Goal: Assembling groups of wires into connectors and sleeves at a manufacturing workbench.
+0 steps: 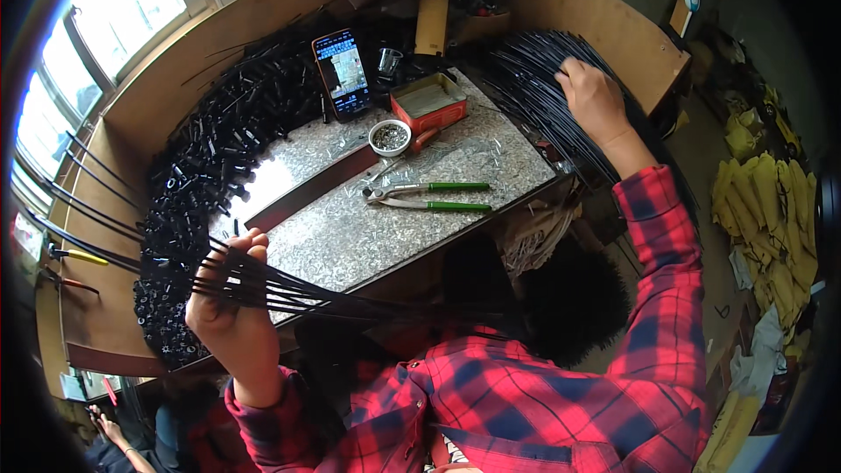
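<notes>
My left hand (229,320) is closed around several thin black cables (293,292) at the near left edge of the table. They fan out to the left past my fingers and trail right across my lap. My right hand (597,107) reaches over a thick bundle of similar black cables (534,79) at the far right. Its fingers are curled and pinched together; whatever is between them is too small to make out. Between my hands, pincers with green handles (460,187) lie on the speckled stone tabletop (337,241).
A heap of small black tubular parts (254,92) lines the table's left and back. Behind the pincers stand a white cup (373,142) of tiny metal pieces, a red tin (445,113) and a propped phone (343,74). Another person's hand (111,428) shows at lower left.
</notes>
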Demonstrator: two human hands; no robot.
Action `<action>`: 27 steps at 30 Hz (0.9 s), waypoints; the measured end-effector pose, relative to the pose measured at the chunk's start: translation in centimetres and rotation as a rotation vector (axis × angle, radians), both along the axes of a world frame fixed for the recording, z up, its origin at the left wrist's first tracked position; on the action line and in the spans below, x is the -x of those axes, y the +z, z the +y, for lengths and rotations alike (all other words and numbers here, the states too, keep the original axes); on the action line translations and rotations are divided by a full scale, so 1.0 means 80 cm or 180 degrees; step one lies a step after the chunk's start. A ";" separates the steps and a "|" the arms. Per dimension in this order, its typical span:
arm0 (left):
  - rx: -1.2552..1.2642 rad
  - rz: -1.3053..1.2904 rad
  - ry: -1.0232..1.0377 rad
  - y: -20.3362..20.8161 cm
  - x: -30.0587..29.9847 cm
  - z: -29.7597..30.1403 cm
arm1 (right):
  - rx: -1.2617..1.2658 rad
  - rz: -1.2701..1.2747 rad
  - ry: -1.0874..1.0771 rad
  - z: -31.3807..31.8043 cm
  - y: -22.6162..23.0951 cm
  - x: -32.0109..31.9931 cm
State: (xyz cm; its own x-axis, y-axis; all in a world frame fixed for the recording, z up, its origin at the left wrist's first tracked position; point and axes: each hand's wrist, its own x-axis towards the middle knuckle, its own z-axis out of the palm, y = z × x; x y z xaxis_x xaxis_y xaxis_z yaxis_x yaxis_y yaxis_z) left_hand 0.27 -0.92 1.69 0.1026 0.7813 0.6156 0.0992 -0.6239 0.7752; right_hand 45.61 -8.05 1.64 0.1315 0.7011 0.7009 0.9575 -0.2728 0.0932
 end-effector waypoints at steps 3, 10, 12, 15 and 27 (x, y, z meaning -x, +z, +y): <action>-0.0198 0.0269 -0.0041 0.003 -0.015 -0.003 | -0.0200 0.0974 0.1121 0.020 0.039 0.087; 0.0097 0.0558 -0.0332 0.007 -0.031 -0.017 | 0.1443 0.3406 0.3328 0.033 0.044 0.284; 0.0177 0.0373 -0.0517 0.006 -0.028 -0.019 | 0.1583 0.3286 0.3602 0.032 0.042 0.309; 0.0299 0.0193 -0.0612 -0.004 -0.017 -0.011 | 0.1366 0.3454 0.3903 0.045 0.029 0.325; 0.0695 -0.0377 -0.0885 0.013 0.023 0.020 | 0.3169 0.5027 0.4108 0.019 -0.025 0.329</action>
State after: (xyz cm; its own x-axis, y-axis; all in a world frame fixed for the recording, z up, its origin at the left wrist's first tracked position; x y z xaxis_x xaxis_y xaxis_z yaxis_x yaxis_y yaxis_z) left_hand -1.58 0.69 2.73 0.2674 0.8478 0.4579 -0.1491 -0.4331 0.8889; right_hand 19.30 -6.53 -0.35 -0.6137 0.7893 0.0179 -0.0459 -0.0131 -0.9989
